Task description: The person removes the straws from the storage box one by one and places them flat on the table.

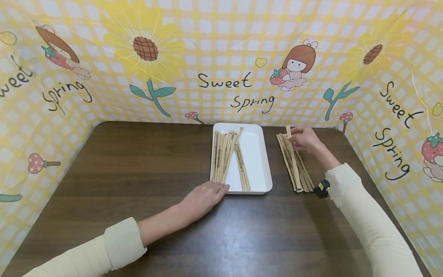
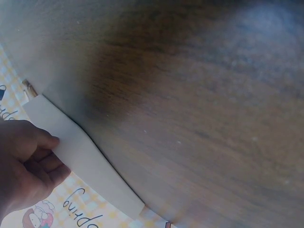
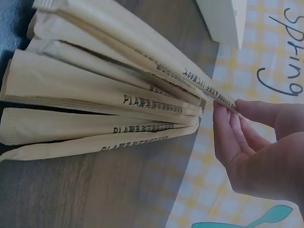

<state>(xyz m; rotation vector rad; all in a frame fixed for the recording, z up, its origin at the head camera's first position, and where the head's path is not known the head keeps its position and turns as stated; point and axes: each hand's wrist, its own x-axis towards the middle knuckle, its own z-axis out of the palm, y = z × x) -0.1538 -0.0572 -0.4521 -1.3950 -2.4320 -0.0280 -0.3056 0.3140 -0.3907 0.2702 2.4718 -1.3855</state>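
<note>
My left hand [image 1: 204, 196] holds the near left corner of a white tray [image 1: 254, 154], with the thumb against its outer wall in the left wrist view. Several paper-wrapped straws [image 1: 223, 156] lie in the tray's left half; one slants across the others, and another leans toward the middle. Right of the tray, my right hand [image 1: 306, 139] pinches the far end of a paper-wrapped straw [image 3: 156, 45] between thumb and fingers. That straw lies along the top of a fanned pile of similar straws [image 3: 85, 104] with printed wrappers.
Everything stands on a dark wooden table [image 1: 152, 154]. A yellow checked cloth [image 1: 221, 46] with printed flowers and figures encloses its back and sides. A small black device [image 1: 322, 188] is worn at my right wrist, close to the pile's near end.
</note>
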